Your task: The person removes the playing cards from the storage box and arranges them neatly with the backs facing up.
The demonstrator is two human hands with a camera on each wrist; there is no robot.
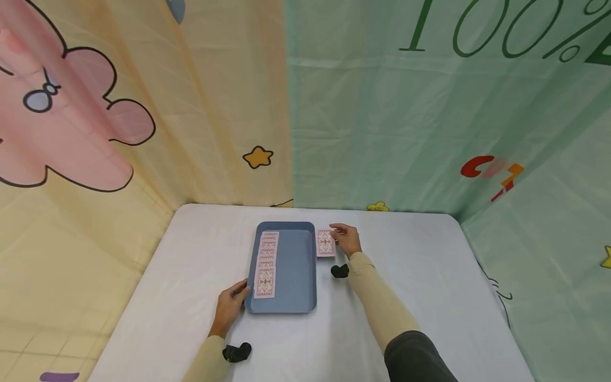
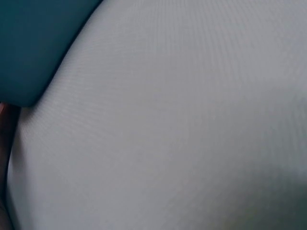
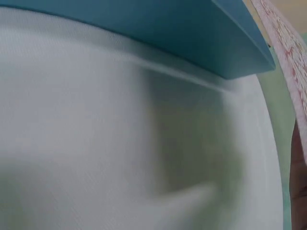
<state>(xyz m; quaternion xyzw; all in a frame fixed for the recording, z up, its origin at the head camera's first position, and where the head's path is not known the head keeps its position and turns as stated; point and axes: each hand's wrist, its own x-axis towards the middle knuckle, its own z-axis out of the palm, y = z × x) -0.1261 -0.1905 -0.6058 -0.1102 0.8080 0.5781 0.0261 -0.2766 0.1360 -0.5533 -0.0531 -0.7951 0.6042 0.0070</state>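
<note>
A blue rectangular tray (image 1: pixel 296 270) lies on the table in the head view. Along its left side runs a column of overlapping playing cards (image 1: pixel 265 283), patterned backs up. My left hand (image 1: pixel 228 309) holds the tray's left rim near the front corner; in the left wrist view only a sliver of it shows beside the tray corner (image 2: pixel 38 52). Just right of the tray, my right hand (image 1: pixel 347 239) pinches a red-and-white patterned playing card (image 1: pixel 325 243) by its right side. That card (image 3: pixel 289 57) fills the right edge of the right wrist view, with part of the hand (image 3: pixel 298 187) below it.
A white cloth covers the table (image 1: pixel 167 276). Printed curtains (image 1: pixel 372 127) hang close behind the table and at both sides. Black wrist straps (image 1: pixel 237 352) with small devices sit at both wrists.
</note>
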